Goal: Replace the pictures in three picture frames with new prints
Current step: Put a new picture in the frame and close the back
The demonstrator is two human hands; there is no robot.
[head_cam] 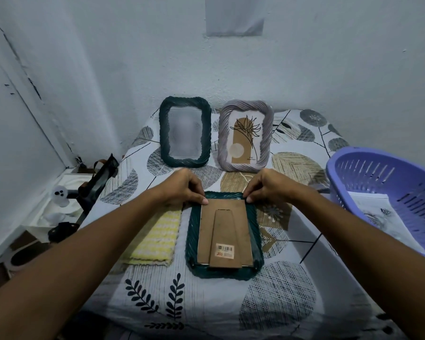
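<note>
White walls close in a corner around a bed [206, 312] spread with a leaf-print sheet. Face down on it, in the middle, lies a dark green frame [191, 244], its brown cardboard back [225, 231] up, with a folded stand and a barcode sticker at the near end. Left hand [182, 190] and right hand [268, 187] meet the far corners of the back, each grip pinched together with fingertips on the cardboard's top edge. Just left of this frame lies a yellow cloth [157, 236]. Further back two frames stand upright against the wall: another green frame [166, 133], its picture blurred, and beside it a grey frame [222, 143] showing a plant drawing. At the right a purple basket [339, 177] holds paper prints [378, 212]
</note>
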